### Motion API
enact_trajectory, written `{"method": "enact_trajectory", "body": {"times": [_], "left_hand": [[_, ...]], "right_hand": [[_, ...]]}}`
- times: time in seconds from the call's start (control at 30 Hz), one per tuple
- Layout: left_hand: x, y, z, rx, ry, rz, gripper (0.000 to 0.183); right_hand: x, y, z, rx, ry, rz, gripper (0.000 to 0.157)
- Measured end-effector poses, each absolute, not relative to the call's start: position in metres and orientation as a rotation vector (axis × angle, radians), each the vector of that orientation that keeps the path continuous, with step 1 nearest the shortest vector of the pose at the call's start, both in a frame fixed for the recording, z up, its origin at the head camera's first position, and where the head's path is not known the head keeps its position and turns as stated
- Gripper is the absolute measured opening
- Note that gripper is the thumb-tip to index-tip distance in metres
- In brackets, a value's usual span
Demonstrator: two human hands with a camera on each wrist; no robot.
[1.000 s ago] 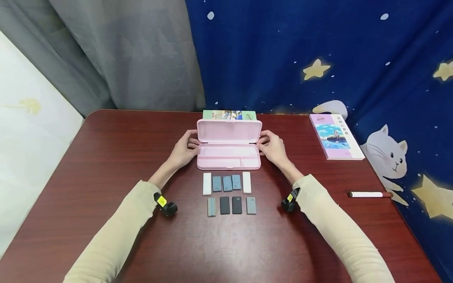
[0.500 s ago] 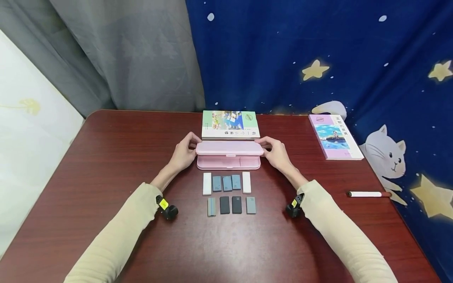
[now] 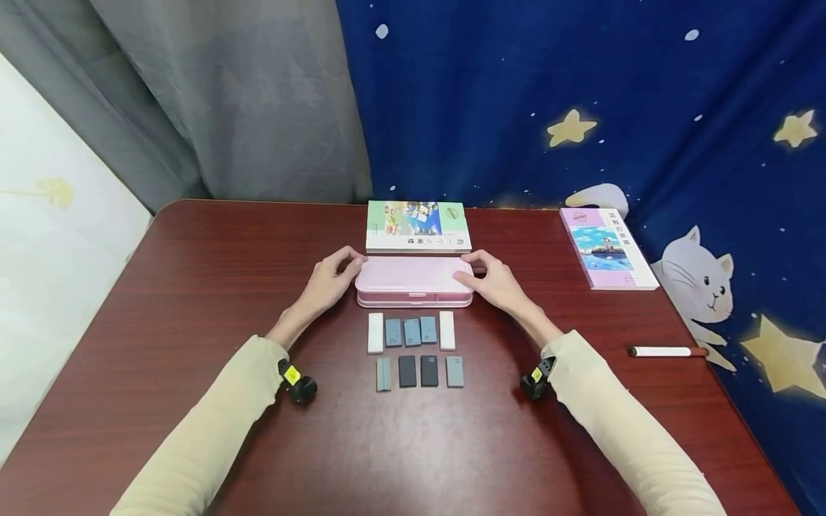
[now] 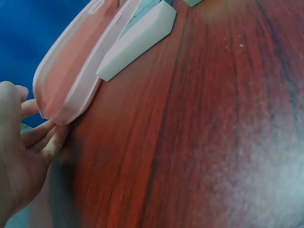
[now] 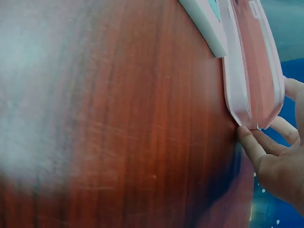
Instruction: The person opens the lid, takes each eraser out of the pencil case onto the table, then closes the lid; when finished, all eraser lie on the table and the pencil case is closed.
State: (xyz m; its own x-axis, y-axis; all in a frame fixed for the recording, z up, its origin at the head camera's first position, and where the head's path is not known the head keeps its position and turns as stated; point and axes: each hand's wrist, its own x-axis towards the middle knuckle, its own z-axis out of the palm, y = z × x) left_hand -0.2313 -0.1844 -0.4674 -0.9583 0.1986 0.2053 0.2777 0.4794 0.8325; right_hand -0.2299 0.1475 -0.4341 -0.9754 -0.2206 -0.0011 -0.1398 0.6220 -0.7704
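A pink pencil case (image 3: 413, 275) lies lengthwise on the table, its lid lowered with a narrow gap along the front. My left hand (image 3: 325, 284) holds the left end, thumb and forefinger at the lid's corner. At the opposite end my right hand (image 3: 495, 285) grips the lid, with the thumb over its top and the fingers behind. The left wrist view shows fingers around the end of the pencil case (image 4: 71, 105); the right wrist view shows the other end of the pencil case (image 5: 237, 90) between thumb and fingers. The inside is mostly hidden.
Before the case lie two rows of small flat blocks: white (image 3: 376, 333), blue (image 3: 411, 332), black (image 3: 407, 371) and grey (image 3: 454, 372). A green-covered book (image 3: 418, 226) sits right behind. Another book (image 3: 609, 249) and a marker (image 3: 667, 352) are at the right.
The pencil case lid has swung forward and down from standing upright to nearly flat over the base, both hands moving with it. The book behind has come into view.
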Motion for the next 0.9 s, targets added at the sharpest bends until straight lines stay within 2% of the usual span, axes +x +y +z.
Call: {"method": "enact_trajectory", "body": {"times": [0.13,0.27,0.53,0.73,0.9], "left_hand": [[-0.230,-0.184,-0.467,-0.490,-2.658,-1.506,0.023],[-0.227,-0.183,-0.466,-0.599,-2.643,-1.423,0.030],[-0.221,-0.171,-0.451,-0.870,-2.716,-0.795,0.033],[-0.212,-0.156,-0.441,-0.937,-2.853,-0.470,0.041],[-0.208,-0.148,-0.439,-0.943,-2.953,-0.307,0.059]], "right_hand": [[-0.226,0.145,-0.437,-0.329,2.767,-1.266,0.045],[-0.223,0.140,-0.440,-0.468,2.839,-1.205,0.041],[-0.215,0.114,-0.433,-0.904,2.950,-0.756,0.039],[-0.209,0.104,-0.428,-0.908,2.885,-0.434,0.056],[-0.208,0.097,-0.426,-0.903,2.900,-0.264,0.069]]}}
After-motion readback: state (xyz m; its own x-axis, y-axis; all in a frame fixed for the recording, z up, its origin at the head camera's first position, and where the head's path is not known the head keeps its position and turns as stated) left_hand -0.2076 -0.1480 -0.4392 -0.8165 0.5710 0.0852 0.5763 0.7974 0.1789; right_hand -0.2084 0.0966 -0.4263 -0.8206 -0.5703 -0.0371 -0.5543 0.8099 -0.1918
